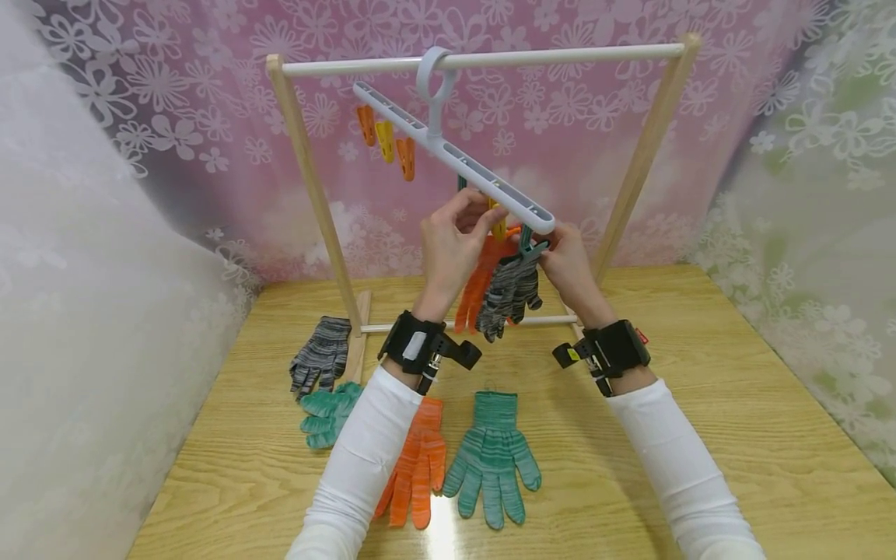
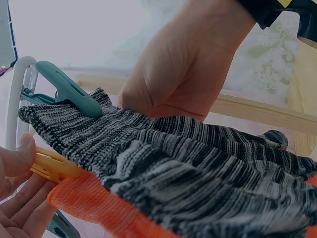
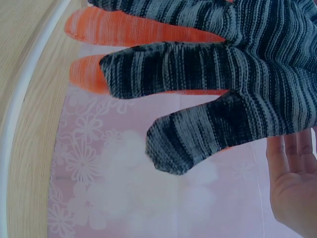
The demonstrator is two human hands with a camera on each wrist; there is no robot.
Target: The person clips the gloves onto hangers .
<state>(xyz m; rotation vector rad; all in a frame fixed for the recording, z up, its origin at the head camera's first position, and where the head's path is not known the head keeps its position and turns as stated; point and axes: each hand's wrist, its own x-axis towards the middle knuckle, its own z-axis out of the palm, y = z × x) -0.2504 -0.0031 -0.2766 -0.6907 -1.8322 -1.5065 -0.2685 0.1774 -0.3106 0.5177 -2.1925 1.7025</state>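
My left hand (image 1: 451, 241) pinches a yellow clothespin (image 1: 498, 222) under the hanger (image 1: 483, 171); in the left wrist view the clothespin sits at the cuff of an orange glove (image 2: 99, 201). In front of it hangs a black-and-grey striped glove (image 1: 500, 292), its cuff gripped by a dark green clothespin (image 2: 69, 89). My right hand (image 1: 570, 268) is at that cuff from the right. Its fingertips go behind the gloves, so I cannot tell what they hold. The right wrist view shows the glove fingers dangling, with my right hand (image 3: 297, 193) beside them.
The hanger hooks over a white rail (image 1: 560, 57) on a wooden frame. Two orange clothespins and a yellow clothespin (image 1: 384, 141) hang from its far arm. On the table lie a striped glove (image 1: 322, 354), a crumpled green glove (image 1: 329, 416), an orange glove (image 1: 420, 467) and a flat green glove (image 1: 493, 459).
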